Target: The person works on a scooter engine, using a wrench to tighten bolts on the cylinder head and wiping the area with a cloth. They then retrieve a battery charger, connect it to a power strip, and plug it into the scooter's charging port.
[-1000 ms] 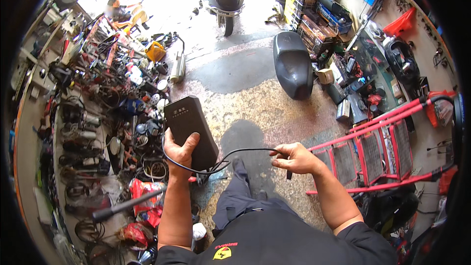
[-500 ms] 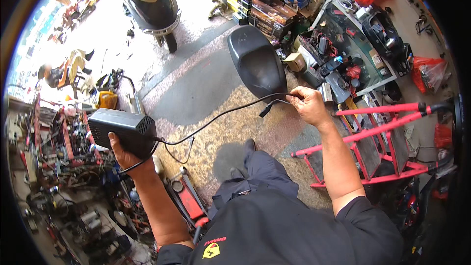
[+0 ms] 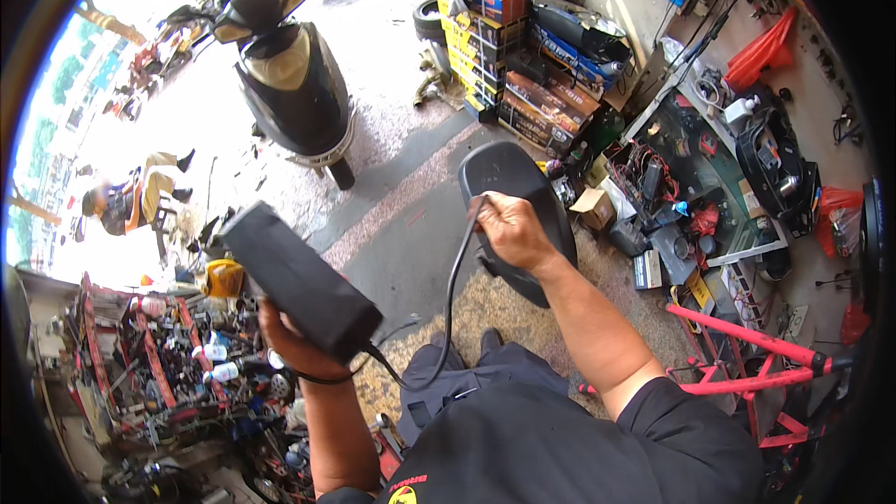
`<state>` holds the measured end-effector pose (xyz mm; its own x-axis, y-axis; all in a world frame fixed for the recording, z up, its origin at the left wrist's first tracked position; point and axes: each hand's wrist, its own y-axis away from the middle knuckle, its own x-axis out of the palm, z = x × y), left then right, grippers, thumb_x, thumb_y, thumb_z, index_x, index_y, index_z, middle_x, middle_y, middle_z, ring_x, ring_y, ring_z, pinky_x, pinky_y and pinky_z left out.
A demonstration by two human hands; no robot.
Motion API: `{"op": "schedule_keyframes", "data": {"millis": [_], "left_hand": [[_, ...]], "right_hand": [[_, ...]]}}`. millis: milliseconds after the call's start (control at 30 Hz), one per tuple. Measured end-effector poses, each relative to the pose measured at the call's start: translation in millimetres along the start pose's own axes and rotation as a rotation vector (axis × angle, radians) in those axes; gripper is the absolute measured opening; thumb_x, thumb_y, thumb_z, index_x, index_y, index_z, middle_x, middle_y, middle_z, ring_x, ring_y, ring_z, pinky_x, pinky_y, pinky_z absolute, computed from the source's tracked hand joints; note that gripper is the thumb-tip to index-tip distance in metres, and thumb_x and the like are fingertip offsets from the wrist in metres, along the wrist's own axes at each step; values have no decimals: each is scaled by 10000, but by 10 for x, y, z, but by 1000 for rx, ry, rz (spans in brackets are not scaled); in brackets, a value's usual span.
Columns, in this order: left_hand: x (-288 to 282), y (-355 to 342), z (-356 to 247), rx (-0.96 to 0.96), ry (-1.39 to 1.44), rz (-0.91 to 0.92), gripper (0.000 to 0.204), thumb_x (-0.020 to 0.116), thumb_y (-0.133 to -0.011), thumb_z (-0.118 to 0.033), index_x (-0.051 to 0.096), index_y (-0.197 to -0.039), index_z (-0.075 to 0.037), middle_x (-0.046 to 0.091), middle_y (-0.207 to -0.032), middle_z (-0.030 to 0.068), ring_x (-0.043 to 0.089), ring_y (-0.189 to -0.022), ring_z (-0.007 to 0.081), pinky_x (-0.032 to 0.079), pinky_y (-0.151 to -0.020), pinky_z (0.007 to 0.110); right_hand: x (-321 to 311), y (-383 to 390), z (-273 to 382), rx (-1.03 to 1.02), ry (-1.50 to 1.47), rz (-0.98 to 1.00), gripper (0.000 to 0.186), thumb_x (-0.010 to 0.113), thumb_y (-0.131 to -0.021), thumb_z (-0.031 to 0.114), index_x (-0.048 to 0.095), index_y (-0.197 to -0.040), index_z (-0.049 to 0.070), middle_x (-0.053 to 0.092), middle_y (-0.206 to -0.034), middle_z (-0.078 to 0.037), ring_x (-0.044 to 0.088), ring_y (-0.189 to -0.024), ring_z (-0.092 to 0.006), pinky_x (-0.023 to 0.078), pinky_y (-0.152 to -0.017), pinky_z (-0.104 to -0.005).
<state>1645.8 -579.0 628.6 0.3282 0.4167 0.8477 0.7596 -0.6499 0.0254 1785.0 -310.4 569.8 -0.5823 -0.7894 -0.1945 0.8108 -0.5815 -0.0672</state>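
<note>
From my remote seat, I see the cable now sagging in a loop where half a second ago it ran stretched out; the black power brick has tipped, its cable end angled down toward the body. My left hand supports the brick from its near side, fingers mostly hidden; my right hand pinches the cable, overlapping the scooter seat in view. Bare floor opens ahead, bounded by parts clutter at left and the red stepladder at right.
</note>
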Motion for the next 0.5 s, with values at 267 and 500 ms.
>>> {"op": "schedule_keyframes", "data": {"millis": [267, 500], "left_hand": [[-411, -1646, 615, -346, 99, 327, 796, 597, -862, -555, 399, -1440, -44, 547, -1320, 220, 570, -1150, 438, 555, -838, 539], [-124, -3173, 275, -637, 243, 265, 783, 618, -836, -577, 431, -1391, -57, 549, -998, 150, 572, -813, 289, 508, -669, 380]], "right_hand": [[570, -1365, 602, -250, -346, 46, 155, 586, -983, 149, 630, -972, 1, 635, -770, -73, 625, -735, -172, 504, -693, -304], [260, -2628, 347, -381, 99, 160, 684, 769, -812, 417, 525, -1342, 61, 561, -1236, -201, 565, -1153, -337, 460, -978, -404]]}}
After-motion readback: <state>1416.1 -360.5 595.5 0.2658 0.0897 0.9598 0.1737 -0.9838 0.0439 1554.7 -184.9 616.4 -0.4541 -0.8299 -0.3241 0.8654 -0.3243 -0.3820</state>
